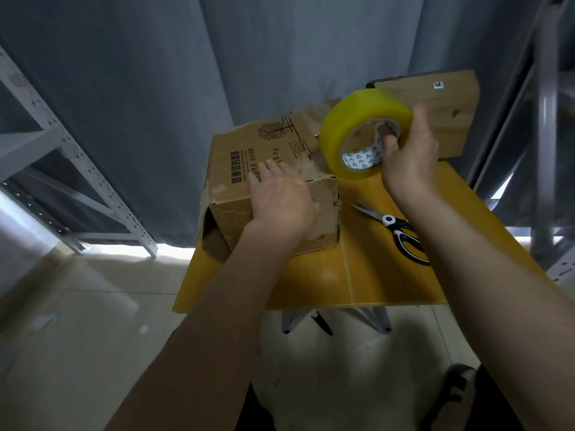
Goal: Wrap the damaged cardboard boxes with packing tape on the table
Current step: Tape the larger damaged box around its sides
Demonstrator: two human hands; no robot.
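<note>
Left hand (pixel 281 202) flat, right hand (pixel 407 157) seemingly gripping.

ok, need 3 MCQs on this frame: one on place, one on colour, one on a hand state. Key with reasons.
1. Where are the scissors?
A. on the table right of the cardboard box
B. on top of the box
C. on the floor

2. What colour is the tape roll?
A. brown
B. yellow
C. white

3. What is the left hand doing?
A. holding the scissors
B. gripping the roll
C. resting flat on the box

Key: 1 A, they lie on the table beside the cardboard box. 2 B, the roll is yellow. 3 C, its fingers lie straight on the box; the right hand grips the roll.
</note>
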